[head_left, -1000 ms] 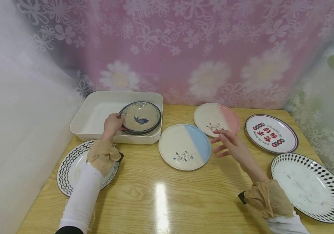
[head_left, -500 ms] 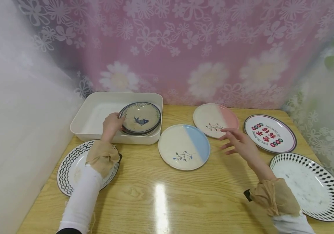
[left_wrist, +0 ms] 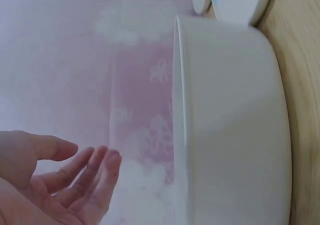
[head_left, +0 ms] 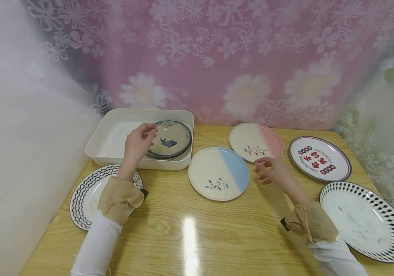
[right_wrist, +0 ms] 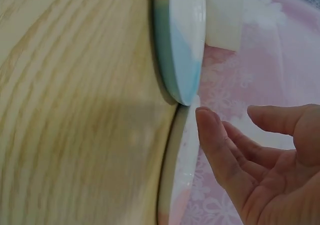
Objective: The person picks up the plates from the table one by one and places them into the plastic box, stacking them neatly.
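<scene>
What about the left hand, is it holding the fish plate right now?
No, in the left wrist view the left hand has its thumb and fingertips apart with nothing between them.

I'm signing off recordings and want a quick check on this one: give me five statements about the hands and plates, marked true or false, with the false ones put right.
1. The fish plate is inside the white bin. True.
2. The left hand grips the rim of the fish plate. False: the left hand holds nothing, as the left wrist view shows.
3. The right hand is empty. True.
4. The zigzag-rimmed plate is in the white bin. False: the zigzag-rimmed plate lies on the table, partly hidden by the left arm.
5. The diamond-rimmed plate is farther right than the blue-and-cream plate. True.
</scene>
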Motion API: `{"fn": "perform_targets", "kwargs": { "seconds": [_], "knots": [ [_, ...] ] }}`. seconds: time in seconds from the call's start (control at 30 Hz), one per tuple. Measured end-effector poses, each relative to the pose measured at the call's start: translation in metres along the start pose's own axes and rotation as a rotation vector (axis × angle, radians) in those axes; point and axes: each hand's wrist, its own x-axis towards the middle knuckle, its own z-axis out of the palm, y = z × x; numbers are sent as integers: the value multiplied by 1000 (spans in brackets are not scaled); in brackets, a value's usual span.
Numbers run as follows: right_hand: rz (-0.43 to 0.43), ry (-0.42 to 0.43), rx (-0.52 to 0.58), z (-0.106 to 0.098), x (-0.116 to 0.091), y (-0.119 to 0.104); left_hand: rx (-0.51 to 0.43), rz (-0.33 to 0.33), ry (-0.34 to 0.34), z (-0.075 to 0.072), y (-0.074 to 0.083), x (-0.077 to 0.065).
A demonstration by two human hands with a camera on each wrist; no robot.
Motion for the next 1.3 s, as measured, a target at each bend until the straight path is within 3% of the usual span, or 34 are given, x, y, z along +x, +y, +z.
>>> {"fn": "perform_targets", "kwargs": {
  "seconds": [0.2,0.33,0.5,0.73,1.07,1.3],
  "knots": [
    [88,-30,-71,15,16,-1,-104,123,-76,19,14,-19],
    [112,-40,-145,23,24,2,-152,137,-135,32,16,-28],
    [81,-16,-251,30,33,5,-176,152,-192,45,15,-39],
    [88,17,-401,36,40,5,-158,171,-223,54,13,-47],
    [68,59,-318,40,31,1,-138,123,-242,57,13,-51],
    [94,28,-161,42,29,6,-126,121,-236,55,12,-53]
  ]
}}
